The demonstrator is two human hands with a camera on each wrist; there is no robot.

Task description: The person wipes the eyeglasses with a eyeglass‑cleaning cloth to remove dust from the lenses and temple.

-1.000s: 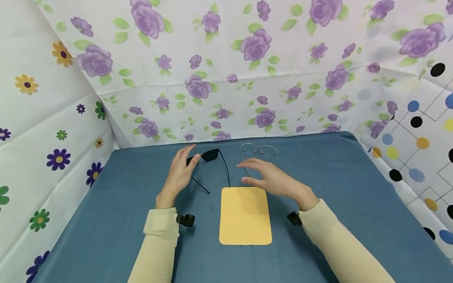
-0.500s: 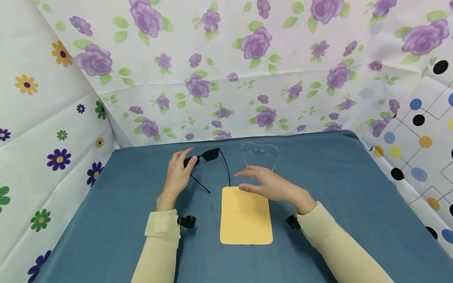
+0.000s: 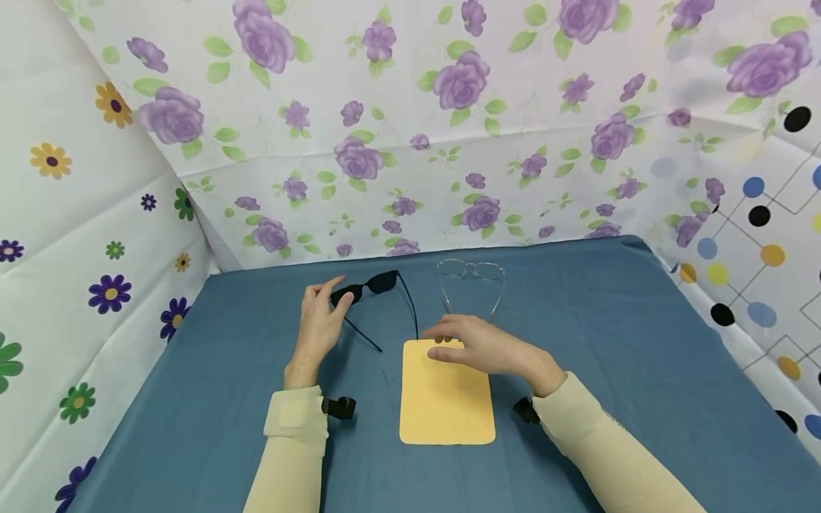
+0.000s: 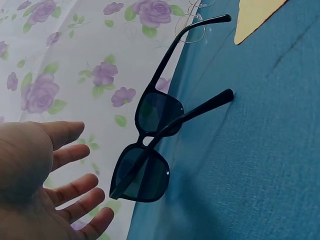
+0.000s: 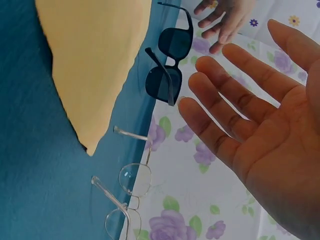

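Black sunglasses (image 3: 383, 282) stand on the blue cloth with their temples unfolded toward me. My left hand (image 3: 319, 326) is just left of them, fingers loosely spread; in the left wrist view a gap separates the fingertips from the sunglasses (image 4: 159, 116). Over the top edge of a yellow rounded rectangular sheet (image 3: 447, 406) hovers my right hand (image 3: 484, 344), fingers extended and holding nothing. Its palm (image 5: 277, 150) faces the camera in the right wrist view. Behind that hand are thin-framed clear eyeglasses (image 3: 487, 271), temples unfolded, their tips partly hidden by the hand in the head view.
A blue cloth (image 3: 192, 427) covers the table. Behind it hangs a white sheet with purple roses (image 3: 359, 158), and patterned sheets flank both sides. A small dark mark (image 3: 385, 377) lies left of the yellow sheet.
My right hand has drawn back from the clear eyeglasses to over the yellow sheet's top, uncovering more of their temples. My left hand has shifted slightly left, showing more of the sunglasses' left lens.
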